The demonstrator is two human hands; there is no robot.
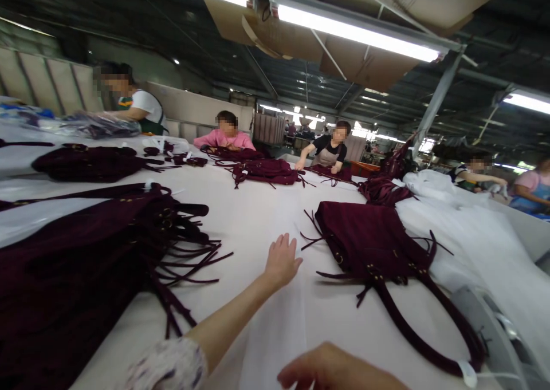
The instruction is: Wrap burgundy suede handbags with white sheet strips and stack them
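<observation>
My left hand (pixel 281 261) lies palm down with fingers stretched on a thin white sheet (pixel 277 333) on the pale table (pixel 227 218). Low at the bottom edge, partly cut off, my right hand (pixel 329 367) hovers with loosely bent fingers apart and nothing visible in them. To the right lies a dark maroon handbag (pixel 365 235), its looped handle (pixel 412 327) towards me and thin tassel strings spread out. A larger pile of maroon bags (pixel 86 258) with fringe-like strings fills the left side.
More maroon bags (pixel 268 171) lie farther along the table. White plastic wrapping (pixel 481 247) heaps up at the right beside a grey bin (pixel 485 327). Several co-workers stand around, including a person in pink (pixel 226 140) and a person in an apron (pixel 329 152) handling a bag.
</observation>
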